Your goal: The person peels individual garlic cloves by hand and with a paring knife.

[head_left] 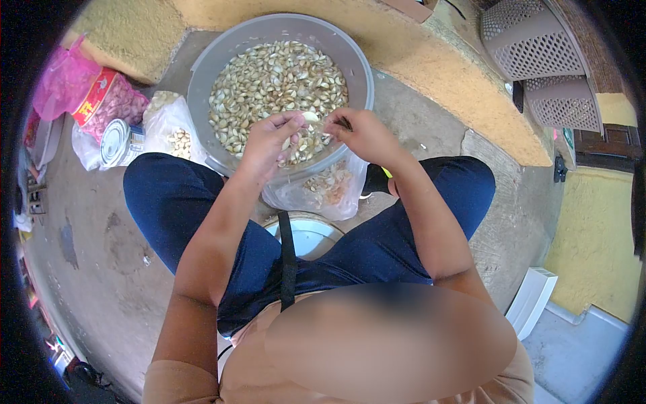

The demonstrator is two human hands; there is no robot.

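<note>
A large grey bowl (202, 74) full of peeled garlic cloves (276, 81) stands on the floor in front of my knees. Over its near rim, my left hand (272, 138) pinches a single pale garlic clove (310, 116) between thumb and fingers. Just right of it, my right hand (360, 131) is closed around a small dark tool, apparently a knife (344, 123), with its tip close to the clove. The two hands nearly touch.
A clear plastic bag of garlic skins (326, 188) hangs below the bowl between my knees. At left lie a pink bag (64, 84), a red-labelled sack of unpeeled garlic (118, 101), a tin can (114, 141) and another clear bag (171, 128). A perforated plastic stool (545, 60) stands at upper right.
</note>
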